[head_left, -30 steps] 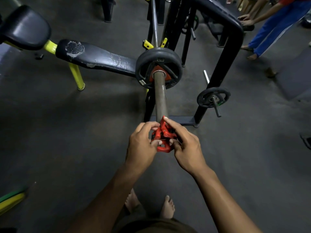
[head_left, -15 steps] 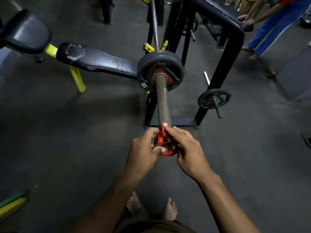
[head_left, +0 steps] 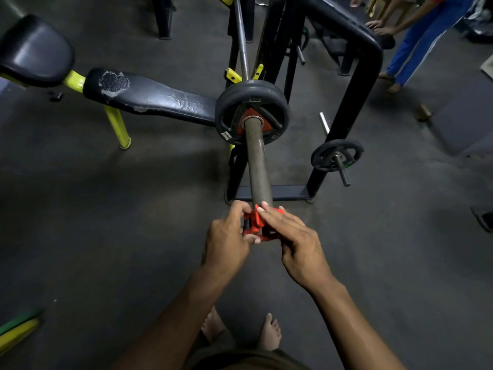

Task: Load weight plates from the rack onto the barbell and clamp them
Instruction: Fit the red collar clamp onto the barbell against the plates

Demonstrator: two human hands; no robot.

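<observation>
The barbell sleeve (head_left: 256, 161) points toward me from the black rack. A black weight plate (head_left: 229, 102) sits on the sleeve at its inner end. A red clamp (head_left: 255, 223) is at the sleeve's near tip. My left hand (head_left: 226, 243) grips the clamp from the left, and my right hand (head_left: 298, 243) holds it from the right with fingers laid over its top. A smaller black plate (head_left: 324, 156) hangs on a peg of the rack (head_left: 357, 84) to the right.
A black padded bench (head_left: 149, 96) with yellow legs stands to the left. Another person in blue trousers (head_left: 426, 41) stands at the top right. My bare feet (head_left: 269, 332) are on the dark floor below the bar's end.
Both hands hold the red clamp at the sleeve's tip throughout. The clamp has turned slightly in my fingers. The view has shifted a little.
</observation>
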